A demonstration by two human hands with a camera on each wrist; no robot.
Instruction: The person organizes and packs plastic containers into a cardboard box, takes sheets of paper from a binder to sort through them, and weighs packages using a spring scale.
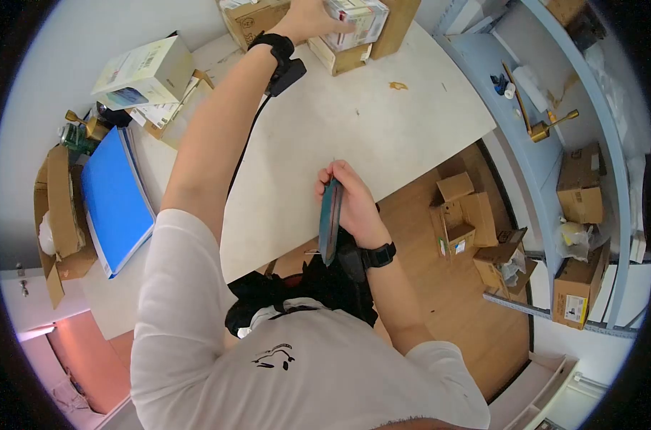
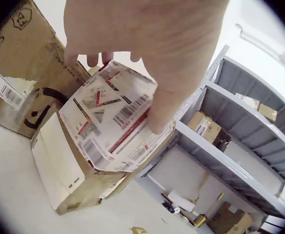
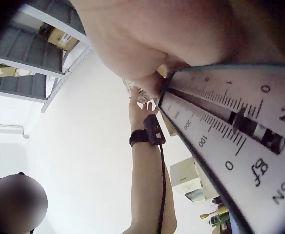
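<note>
My left hand (image 1: 312, 20) reaches to the far edge of the white table (image 1: 289, 158) and grips a white printed box (image 2: 108, 114). In the left wrist view its thumb lies along one side, with several fingertips at the opposite edge. This box sits on a brown carton (image 2: 86, 183) with a white label. Close to my body, over the table's near edge, my right hand (image 1: 355, 204) holds a flat spring scale (image 3: 213, 114) by one end. Its face shows N and gf markings with a dark indicator; from the head view it is seen edge-on.
Left on the table are a white box (image 1: 150, 72), a blue folder (image 1: 117, 193) and an opened carton (image 1: 61, 222). A taller brown carton (image 2: 28, 73) stands beside the stack. Blue-grey shelving (image 1: 533, 132) rises at right, with opened boxes (image 1: 463, 215) on the floor.
</note>
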